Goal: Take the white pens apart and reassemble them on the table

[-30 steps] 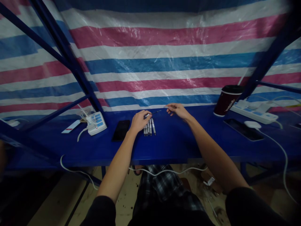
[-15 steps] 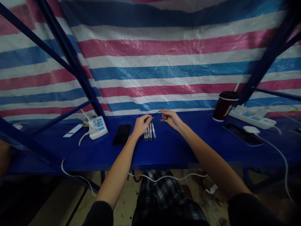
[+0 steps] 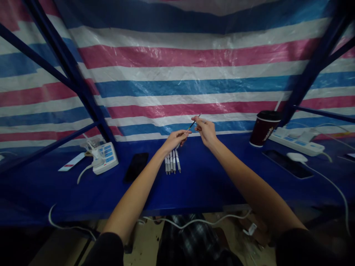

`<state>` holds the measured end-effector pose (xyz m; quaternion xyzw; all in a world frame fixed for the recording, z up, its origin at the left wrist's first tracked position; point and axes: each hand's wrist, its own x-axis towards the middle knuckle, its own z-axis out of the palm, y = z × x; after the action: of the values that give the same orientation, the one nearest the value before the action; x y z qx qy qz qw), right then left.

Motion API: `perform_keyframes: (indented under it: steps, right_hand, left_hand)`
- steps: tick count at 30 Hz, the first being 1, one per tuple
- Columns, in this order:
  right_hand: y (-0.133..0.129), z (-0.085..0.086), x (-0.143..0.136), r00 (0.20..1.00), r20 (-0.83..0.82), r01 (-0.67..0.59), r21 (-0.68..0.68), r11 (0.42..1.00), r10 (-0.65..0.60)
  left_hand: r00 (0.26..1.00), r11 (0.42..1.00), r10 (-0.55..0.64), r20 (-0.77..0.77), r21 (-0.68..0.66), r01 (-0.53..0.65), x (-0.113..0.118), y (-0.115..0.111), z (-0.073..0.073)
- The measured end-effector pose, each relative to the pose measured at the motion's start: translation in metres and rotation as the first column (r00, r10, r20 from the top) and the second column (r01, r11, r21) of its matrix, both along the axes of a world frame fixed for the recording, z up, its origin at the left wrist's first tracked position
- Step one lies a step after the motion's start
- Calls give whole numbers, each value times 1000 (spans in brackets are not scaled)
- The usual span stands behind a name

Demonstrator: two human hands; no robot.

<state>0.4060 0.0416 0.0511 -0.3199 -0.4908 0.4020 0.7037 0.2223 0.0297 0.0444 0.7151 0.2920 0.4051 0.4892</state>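
Between my two hands a thin dark pen refill (image 3: 192, 125) slants up to the right, above the back of the table. My left hand (image 3: 176, 139) pinches around its lower end; whether that hand also holds a pen barrel is hidden by the fingers. The fingertips of my right hand (image 3: 205, 129) are closed on the refill's upper part, and its thin end sticks out above them. Several white and grey pens (image 3: 172, 162) lie side by side on the blue table (image 3: 205, 184), just below my left hand, which partly covers their far ends.
A dark phone (image 3: 136, 167) and a white power strip (image 3: 107, 158) lie to the left. To the right are a dark red cup (image 3: 263, 129) with a straw, another power strip (image 3: 296, 143), and a phone (image 3: 285, 162) with a white charger (image 3: 297, 158). A striped tarp (image 3: 177, 85) hangs behind.
Both hands have risen from over the pens, and the refill has tilted more steeply. My right hand now grips its upper part. The view has shifted slightly.
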Motion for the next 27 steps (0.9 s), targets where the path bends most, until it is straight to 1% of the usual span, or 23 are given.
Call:
perform_keyframes:
  steps: [2,3,5,7,10,13,16,19,22,27]
  right_hand:
    - [8,1,6,999,-46,5,6,1000,-5]
    - [10,-1,7,998,-58,-10,1,1000,11]
    - [8,-11,6,996,-59,-67,-27,997,65]
    - [2,-26,3,989,-35,-149,-71,986,146]
    - [-8,-43,-3,954,47,-284,-159,946,295]
    - [-14,-51,-8,916,116,-356,-204,912,384]
    - [-15,-52,-15,901,131,-387,-184,904,413]
    - [-16,-53,-20,891,162,-394,-187,900,424]
    - [-17,-54,-22,884,206,-379,-207,902,419]
    - [-18,-53,-21,884,223,-371,-199,907,410]
  left_hand:
    - [997,998,-5,74,-69,10,-6,3,-5]
    - [991,994,5,132,-107,9,-10,5,-9]
    - [969,982,27,246,-190,21,-18,6,-18]
    - [945,964,29,327,-259,60,-23,6,-25]
    - [915,946,12,403,-302,120,-24,5,-30]
    - [903,935,-10,429,-317,161,-23,5,-30]
    - [904,912,-64,423,-342,225,-23,3,-29]
    - [916,905,-116,383,-340,257,-23,-1,-28]
    - [924,897,-136,356,-352,268,-23,-5,-27]
    - [887,840,-174,428,-405,361,-23,-7,-29]
